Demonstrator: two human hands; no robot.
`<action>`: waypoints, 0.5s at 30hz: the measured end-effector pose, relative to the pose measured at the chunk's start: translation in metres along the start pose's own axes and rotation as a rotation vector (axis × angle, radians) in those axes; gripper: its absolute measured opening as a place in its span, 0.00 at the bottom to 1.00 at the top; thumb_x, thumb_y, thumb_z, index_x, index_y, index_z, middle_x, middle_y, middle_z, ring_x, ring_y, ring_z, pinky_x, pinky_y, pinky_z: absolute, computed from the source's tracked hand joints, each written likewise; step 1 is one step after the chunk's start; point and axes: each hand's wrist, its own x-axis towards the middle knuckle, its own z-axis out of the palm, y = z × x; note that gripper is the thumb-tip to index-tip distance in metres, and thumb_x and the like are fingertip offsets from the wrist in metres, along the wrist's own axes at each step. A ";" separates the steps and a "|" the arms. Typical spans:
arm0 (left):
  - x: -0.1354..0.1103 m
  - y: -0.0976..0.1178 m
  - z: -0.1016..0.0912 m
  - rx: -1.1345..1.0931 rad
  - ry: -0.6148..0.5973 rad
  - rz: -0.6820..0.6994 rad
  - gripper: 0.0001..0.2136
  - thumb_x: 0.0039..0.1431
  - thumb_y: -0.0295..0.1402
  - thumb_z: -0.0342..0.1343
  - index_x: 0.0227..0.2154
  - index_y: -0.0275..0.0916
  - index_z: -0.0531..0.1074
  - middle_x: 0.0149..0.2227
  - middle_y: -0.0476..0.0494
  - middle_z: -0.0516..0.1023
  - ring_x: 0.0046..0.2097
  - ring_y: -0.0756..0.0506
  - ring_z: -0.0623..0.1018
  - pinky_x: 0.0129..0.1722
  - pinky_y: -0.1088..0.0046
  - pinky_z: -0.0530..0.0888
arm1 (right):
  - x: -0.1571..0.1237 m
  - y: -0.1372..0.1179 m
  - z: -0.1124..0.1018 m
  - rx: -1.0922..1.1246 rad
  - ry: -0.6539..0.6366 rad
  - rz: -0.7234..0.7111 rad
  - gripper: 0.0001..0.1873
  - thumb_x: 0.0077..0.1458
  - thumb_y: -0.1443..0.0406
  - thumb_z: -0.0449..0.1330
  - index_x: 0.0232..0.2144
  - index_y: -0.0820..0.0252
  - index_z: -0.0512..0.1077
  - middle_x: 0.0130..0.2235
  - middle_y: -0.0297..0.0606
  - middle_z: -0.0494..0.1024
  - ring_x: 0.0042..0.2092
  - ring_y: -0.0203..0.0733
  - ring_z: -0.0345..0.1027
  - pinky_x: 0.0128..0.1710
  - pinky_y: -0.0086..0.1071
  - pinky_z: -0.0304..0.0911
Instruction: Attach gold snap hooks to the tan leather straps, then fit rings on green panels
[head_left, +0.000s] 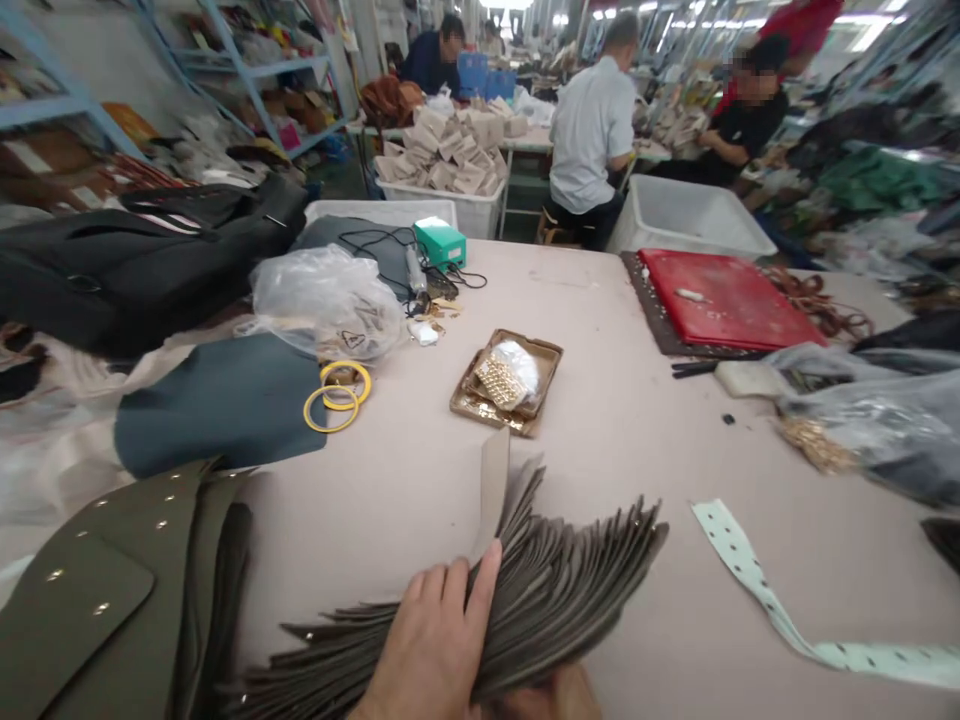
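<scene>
My left hand (442,630) is closed over a thick, fanned stack of dark grey-brown leather pieces (577,590), its fingers among their upper edges. A pale beige strip (493,485) stands up out of the stack just beyond my fingertips. Under the stack's near edge, my right hand (559,695) grips it from below; it is blurred and most of its fingers are hidden. Several larger olive leather pieces with small metal studs (112,600) lie to the left. Farther back on the table, a small cardboard tray (465,408) holds gold-coloured hardware and clear plastic.
Yellow tape rings (331,408), a clear plastic bag (326,300) and a green box (441,243) with cables occupy the left side. A red slab (727,300) lies at the back right. A pale dotted strip (750,575) curls across the right. Several people sit beyond the table.
</scene>
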 end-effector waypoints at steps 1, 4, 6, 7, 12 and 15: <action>0.000 0.007 -0.005 0.007 -0.026 -0.003 0.49 0.38 0.27 0.63 0.66 0.37 0.49 0.50 0.33 0.70 0.46 0.35 0.70 0.48 0.57 0.68 | -0.003 0.004 -0.012 -0.021 -0.015 0.022 0.20 0.47 0.54 0.66 0.41 0.58 0.76 0.45 0.41 0.80 0.49 0.53 0.71 0.48 0.40 0.68; -0.004 0.018 -0.011 -0.006 -0.029 -0.034 0.51 0.35 0.23 0.61 0.66 0.41 0.48 0.53 0.34 0.68 0.50 0.36 0.68 0.52 0.57 0.64 | -0.013 0.021 -0.064 -0.087 -0.108 0.073 0.15 0.48 0.55 0.63 0.34 0.58 0.78 0.38 0.38 0.82 0.43 0.50 0.74 0.44 0.38 0.69; -0.009 0.019 -0.010 -0.017 0.006 -0.049 0.50 0.36 0.23 0.61 0.66 0.43 0.48 0.55 0.36 0.67 0.52 0.36 0.67 0.55 0.56 0.62 | -0.019 0.036 -0.109 -0.113 -0.078 0.130 0.15 0.49 0.54 0.61 0.26 0.61 0.78 0.28 0.38 0.81 0.33 0.48 0.75 0.37 0.37 0.71; -0.011 0.018 -0.008 -0.016 0.022 -0.053 0.49 0.37 0.23 0.61 0.66 0.44 0.49 0.56 0.37 0.66 0.54 0.36 0.67 0.57 0.56 0.60 | -0.021 0.044 -0.131 -0.092 0.057 0.176 0.18 0.48 0.52 0.62 0.25 0.62 0.77 0.26 0.39 0.80 0.30 0.48 0.74 0.32 0.37 0.70; -0.017 0.018 -0.003 0.001 0.052 -0.046 0.49 0.38 0.23 0.60 0.66 0.46 0.46 0.60 0.37 0.65 0.59 0.36 0.64 0.62 0.52 0.53 | 0.005 0.048 -0.189 0.345 0.809 -0.126 0.30 0.53 0.48 0.58 0.53 0.58 0.69 0.55 0.49 0.73 0.54 0.51 0.69 0.52 0.46 0.65; -0.018 0.022 -0.003 0.028 0.065 -0.087 0.49 0.37 0.23 0.61 0.66 0.46 0.49 0.61 0.37 0.64 0.60 0.36 0.64 0.63 0.53 0.53 | 0.041 0.028 -0.182 0.453 0.629 -0.276 0.34 0.56 0.43 0.52 0.55 0.58 0.67 0.62 0.51 0.64 0.61 0.51 0.60 0.59 0.50 0.56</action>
